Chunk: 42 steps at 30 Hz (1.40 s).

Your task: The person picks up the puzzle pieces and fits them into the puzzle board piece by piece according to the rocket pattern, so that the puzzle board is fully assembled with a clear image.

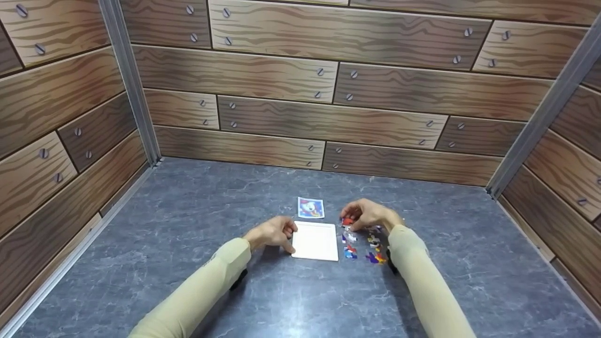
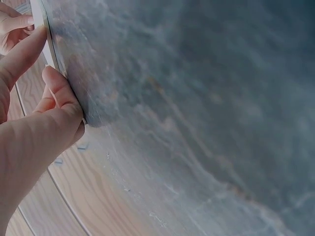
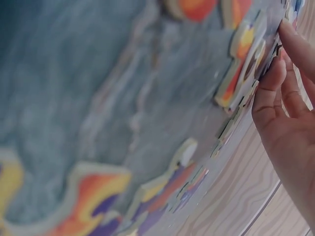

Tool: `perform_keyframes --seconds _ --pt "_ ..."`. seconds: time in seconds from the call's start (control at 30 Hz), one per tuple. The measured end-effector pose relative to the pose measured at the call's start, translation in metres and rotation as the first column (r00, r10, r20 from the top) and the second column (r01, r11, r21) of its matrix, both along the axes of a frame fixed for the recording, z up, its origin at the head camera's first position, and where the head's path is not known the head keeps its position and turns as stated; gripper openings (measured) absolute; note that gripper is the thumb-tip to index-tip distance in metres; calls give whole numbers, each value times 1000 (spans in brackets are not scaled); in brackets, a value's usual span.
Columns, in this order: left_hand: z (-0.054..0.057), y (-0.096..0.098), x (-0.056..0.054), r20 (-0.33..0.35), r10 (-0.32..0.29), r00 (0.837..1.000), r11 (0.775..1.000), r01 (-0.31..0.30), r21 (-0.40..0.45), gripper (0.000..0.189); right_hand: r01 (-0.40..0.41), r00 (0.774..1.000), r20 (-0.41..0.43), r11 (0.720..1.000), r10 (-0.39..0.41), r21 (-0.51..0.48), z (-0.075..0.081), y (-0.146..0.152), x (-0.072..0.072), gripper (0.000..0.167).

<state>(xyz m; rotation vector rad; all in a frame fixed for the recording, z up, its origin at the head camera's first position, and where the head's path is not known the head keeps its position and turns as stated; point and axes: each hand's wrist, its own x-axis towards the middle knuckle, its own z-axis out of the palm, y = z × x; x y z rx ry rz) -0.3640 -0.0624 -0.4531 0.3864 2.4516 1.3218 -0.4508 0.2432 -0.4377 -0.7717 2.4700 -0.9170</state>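
My left hand [image 1: 272,232] grips the left edge of a flat white puzzle tray [image 1: 315,241]. Its thumb lies near the front corner and its bent fingers near the back one. In the left wrist view, thumb and fingertips touch the thin edge of the tray [image 2: 49,46]. To the right of the tray, my right hand [image 1: 368,213] pinches a puzzle piece at the table, beside a red-patterned area [image 1: 347,221]. The fingers mostly hide this piece in the right wrist view. Loose puzzle pieces [image 1: 350,252] lie below and beside that hand, among them an orange and purple one [image 1: 375,257].
Just behind the tray lies a small picture card [image 1: 311,208] showing a white figure on blue and red. The grey marbled table [image 1: 211,202] is bounded by wood-patterned walls [image 1: 263,110] with metal corner posts [image 1: 134,84].
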Motion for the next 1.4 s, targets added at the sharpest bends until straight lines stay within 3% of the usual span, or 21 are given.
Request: perform_keyframes --seconds 0.1,0.23,0.4,0.6,0.83,1.0,1.2,1.4 --pt "-1 0 0 4 10 1000 1000 -10 -4 46 -36 999 -12 999 36 -28 0 0 1 39" --pt "-1 1 0 7 9 1000 1000 -9 -8 47 -6 1000 6 999 6 -32 1 -1 3 39" --pt "0 1 1 10 17 1000 1000 -17 -6 47 74 997 36 997 -73 -24 1 -1 5 38" --pt "1 0 0 4 5 1000 1000 -5 -4 47 197 975 118 977 -188 -78 6 -2 9 35" --pt "1 0 0 -20 10 1000 999 -10 -39 58 198 978 88 969 -187 -148 12 -12 11 37" --pt "-2 -1 3 -64 1 998 997 -6 -73 74 190 977 136 963 -166 -192 9 -25 18 38" --pt "-4 1 5 -38 31 999 997 -34 -64 78 224 957 225 959 -183 -175 5 -44 29 34" --pt "-1 2 2 -65 25 998 998 -29 -56 78 272 938 266 947 -222 -169 6 -61 33 26"
